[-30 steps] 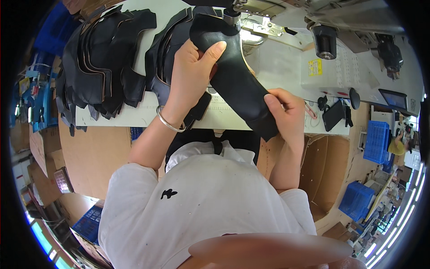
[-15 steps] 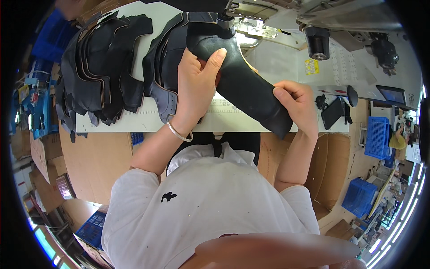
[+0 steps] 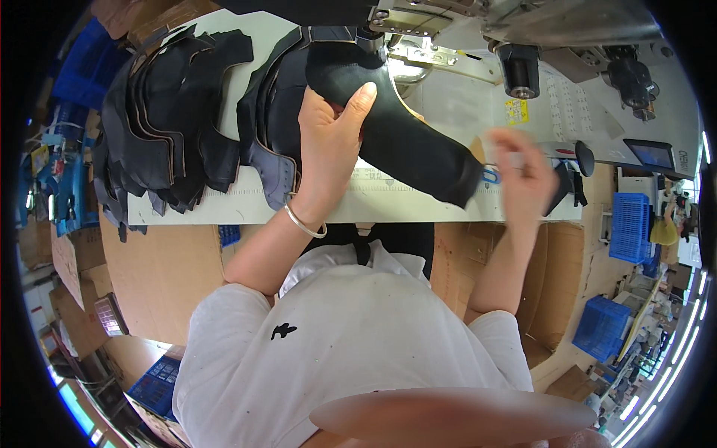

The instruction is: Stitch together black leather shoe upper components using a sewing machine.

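My left hand [image 3: 332,138] is closed on a curved black leather piece, apparently a shoe upper [image 3: 414,142], with the thumb on top. The piece runs from under the sewing machine's [image 3: 385,45] work area down toward the table's front edge, and its right end is unsupported by a hand. Just right of that end is my right hand [image 3: 523,175], apart from the leather and smeared by motion. A small blue loop-shaped thing [image 3: 491,175] shows beside its fingers; I cannot tell whether they touch it.
Stacked black leather pieces [image 3: 157,112] cover the table's left side, with more pieces [image 3: 272,149] beside my left hand. Machine parts [image 3: 517,71] overhang the far right. A small screen [image 3: 648,154] stands at the right, and an open cardboard box [image 3: 556,276] sits below the table edge.
My right hand has let go of the leather's right end and moved right. That end has shifted slightly up and left. My left hand keeps its hold.
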A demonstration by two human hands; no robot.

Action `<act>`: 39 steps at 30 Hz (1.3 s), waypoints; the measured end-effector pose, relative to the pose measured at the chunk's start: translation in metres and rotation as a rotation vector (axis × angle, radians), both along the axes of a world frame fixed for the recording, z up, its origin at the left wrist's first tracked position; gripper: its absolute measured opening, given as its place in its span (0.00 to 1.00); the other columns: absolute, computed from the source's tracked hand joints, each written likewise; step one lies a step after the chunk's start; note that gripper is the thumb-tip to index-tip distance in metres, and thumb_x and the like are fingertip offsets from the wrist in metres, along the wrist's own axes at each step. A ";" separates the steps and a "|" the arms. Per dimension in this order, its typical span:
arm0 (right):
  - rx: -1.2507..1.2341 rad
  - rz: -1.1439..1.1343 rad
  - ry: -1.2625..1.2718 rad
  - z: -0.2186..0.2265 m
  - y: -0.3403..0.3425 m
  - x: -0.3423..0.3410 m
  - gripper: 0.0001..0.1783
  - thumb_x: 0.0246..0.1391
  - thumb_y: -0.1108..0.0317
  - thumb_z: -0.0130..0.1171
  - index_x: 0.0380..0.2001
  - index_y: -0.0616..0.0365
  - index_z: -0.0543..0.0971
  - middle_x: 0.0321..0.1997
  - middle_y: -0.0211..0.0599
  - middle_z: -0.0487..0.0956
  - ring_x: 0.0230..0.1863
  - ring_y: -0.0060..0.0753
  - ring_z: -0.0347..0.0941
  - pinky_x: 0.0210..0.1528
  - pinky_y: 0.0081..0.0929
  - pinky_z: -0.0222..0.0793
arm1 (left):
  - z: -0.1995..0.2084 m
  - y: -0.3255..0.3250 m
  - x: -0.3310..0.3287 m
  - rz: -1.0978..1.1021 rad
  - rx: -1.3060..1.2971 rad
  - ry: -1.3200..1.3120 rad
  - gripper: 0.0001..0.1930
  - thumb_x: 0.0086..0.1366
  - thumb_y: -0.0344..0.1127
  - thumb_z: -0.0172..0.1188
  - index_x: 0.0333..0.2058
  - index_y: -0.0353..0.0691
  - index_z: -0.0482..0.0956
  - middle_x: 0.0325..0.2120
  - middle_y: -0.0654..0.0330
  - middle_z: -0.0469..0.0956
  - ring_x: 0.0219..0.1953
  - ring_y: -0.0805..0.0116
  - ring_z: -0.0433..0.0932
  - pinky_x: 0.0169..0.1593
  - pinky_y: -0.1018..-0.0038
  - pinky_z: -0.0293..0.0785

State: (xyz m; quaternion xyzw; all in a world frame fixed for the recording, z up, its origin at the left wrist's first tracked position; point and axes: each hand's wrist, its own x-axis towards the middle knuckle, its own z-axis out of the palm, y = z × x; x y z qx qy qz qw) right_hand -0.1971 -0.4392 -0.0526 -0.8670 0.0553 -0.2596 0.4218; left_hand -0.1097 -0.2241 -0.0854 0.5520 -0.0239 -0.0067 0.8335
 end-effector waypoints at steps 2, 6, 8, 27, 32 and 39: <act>-0.032 -0.405 -0.368 0.006 -0.039 -0.015 0.11 0.59 0.72 0.55 0.43 0.65 0.78 0.41 0.38 0.80 0.41 0.29 0.75 0.48 0.24 0.69 | 0.006 -0.001 0.000 0.014 -0.050 -0.001 0.09 0.64 0.33 0.60 0.41 0.39 0.72 0.31 0.68 0.75 0.30 0.84 0.71 0.33 0.84 0.69; -0.203 -0.803 -0.973 0.035 -0.205 -0.032 0.14 0.60 0.71 0.54 0.45 0.71 0.72 0.47 0.46 0.76 0.49 0.36 0.71 0.54 0.33 0.66 | 0.008 -0.006 0.001 0.053 -0.135 0.039 0.09 0.64 0.33 0.60 0.42 0.41 0.73 0.32 0.69 0.76 0.31 0.83 0.72 0.33 0.83 0.70; -0.043 -0.813 -0.871 0.047 -0.311 -0.053 0.21 0.64 0.62 0.48 0.50 0.72 0.70 0.51 0.48 0.74 0.52 0.38 0.70 0.57 0.35 0.65 | 0.009 -0.008 0.003 0.024 -0.152 0.056 0.09 0.64 0.33 0.60 0.41 0.41 0.73 0.33 0.69 0.76 0.31 0.82 0.73 0.34 0.83 0.70; -0.160 -0.423 -0.390 0.230 -0.785 -0.147 0.27 0.67 0.53 0.39 0.57 0.66 0.67 0.55 0.48 0.74 0.55 0.44 0.71 0.61 0.41 0.65 | -0.018 0.028 0.009 0.016 -0.334 0.051 0.08 0.61 0.28 0.60 0.40 0.37 0.76 0.34 0.65 0.79 0.33 0.78 0.76 0.38 0.79 0.74; -0.012 -0.457 -0.415 0.105 -0.774 -0.127 0.27 0.67 0.54 0.40 0.56 0.66 0.68 0.55 0.48 0.74 0.54 0.45 0.72 0.60 0.42 0.67 | 0.007 -0.009 0.010 0.001 -0.146 0.025 0.09 0.61 0.27 0.60 0.41 0.37 0.76 0.36 0.65 0.79 0.35 0.78 0.76 0.42 0.79 0.73; 0.021 -0.467 -0.489 0.091 -0.617 -0.064 0.26 0.67 0.55 0.40 0.56 0.67 0.68 0.54 0.49 0.74 0.53 0.45 0.73 0.58 0.43 0.68 | 0.004 0.004 0.012 0.014 -0.107 0.016 0.09 0.60 0.28 0.61 0.41 0.37 0.77 0.36 0.66 0.79 0.36 0.78 0.75 0.43 0.79 0.72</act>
